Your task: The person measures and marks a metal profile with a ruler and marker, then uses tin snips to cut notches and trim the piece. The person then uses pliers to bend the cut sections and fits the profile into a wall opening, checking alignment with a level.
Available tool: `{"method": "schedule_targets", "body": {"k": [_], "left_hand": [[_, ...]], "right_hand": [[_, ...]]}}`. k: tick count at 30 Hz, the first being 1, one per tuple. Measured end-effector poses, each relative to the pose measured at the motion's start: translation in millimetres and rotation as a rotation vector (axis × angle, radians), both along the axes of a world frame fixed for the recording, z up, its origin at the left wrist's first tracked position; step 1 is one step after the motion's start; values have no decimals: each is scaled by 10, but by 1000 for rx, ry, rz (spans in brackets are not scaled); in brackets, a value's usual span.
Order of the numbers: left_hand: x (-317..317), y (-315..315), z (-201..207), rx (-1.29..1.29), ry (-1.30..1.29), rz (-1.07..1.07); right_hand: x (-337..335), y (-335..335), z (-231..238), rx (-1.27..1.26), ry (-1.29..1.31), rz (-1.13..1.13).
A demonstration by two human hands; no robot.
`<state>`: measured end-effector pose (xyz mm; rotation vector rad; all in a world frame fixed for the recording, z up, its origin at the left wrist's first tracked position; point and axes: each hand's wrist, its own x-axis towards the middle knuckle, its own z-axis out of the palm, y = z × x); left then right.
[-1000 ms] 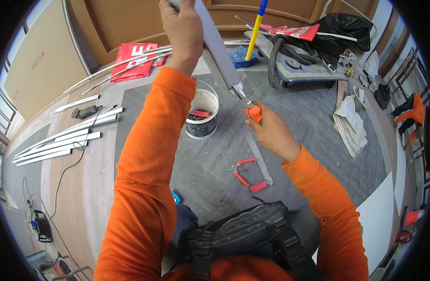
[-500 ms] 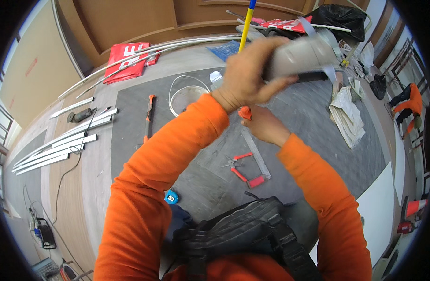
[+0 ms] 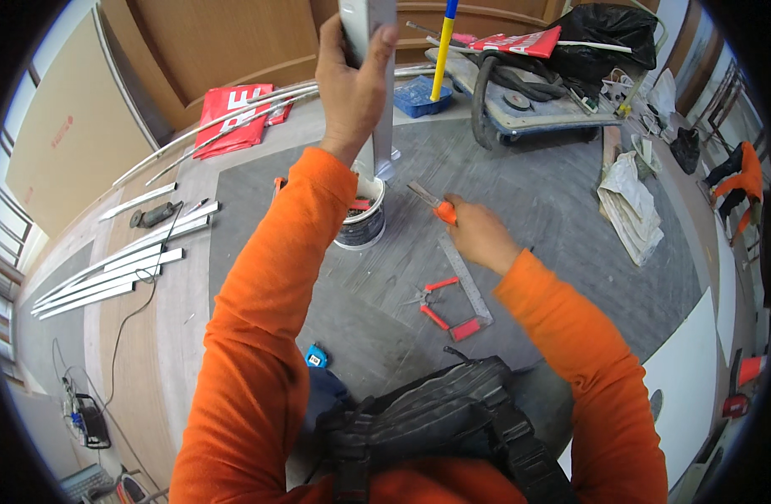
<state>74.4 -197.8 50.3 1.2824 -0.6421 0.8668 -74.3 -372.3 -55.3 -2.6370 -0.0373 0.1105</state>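
My left hand [image 3: 352, 92] is raised, wrapped round a grey metal profile [image 3: 382, 118] that stands upright. The profile's lower end comes down beside the rim of a white-and-dark bucket [image 3: 364, 228]; whether it touches the floor I cannot tell. My left wrist hides part of the bucket, which has a red-handled item inside. To the right, my right hand [image 3: 482, 233] is closed on an orange-handled tool with a flat metal blade [image 3: 426, 196]. Nearer me lie red-handled pliers [image 3: 436, 312], a metal square with a red handle [image 3: 464, 277] and a blue tape measure [image 3: 317, 356].
White metal strips [image 3: 125, 260] and a grinder-like power tool [image 3: 153, 215] lie at left. A loaded trolley [image 3: 553, 124], a blue tray [image 3: 417, 99] and a yellow-blue pole [image 3: 443, 59] stand at the back. White cloth [image 3: 629, 206] lies at right; a person in orange [image 3: 742, 189] is beyond.
My left hand has swung left and up, turning the profile from sideways to upright. The right hand stays nearly in place; its tool's blade now shows. The bucket is now visible.
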Motion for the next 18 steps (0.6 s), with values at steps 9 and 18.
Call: {"method": "schedule_targets", "body": {"k": [9, 18], "left_hand": [[469, 601, 120, -514, 407, -25], [425, 897, 134, -615, 602, 18]], "right_hand": [[41, -55, -173, 526, 112, 1], [-120, 137, 125, 469, -6, 68]]}}
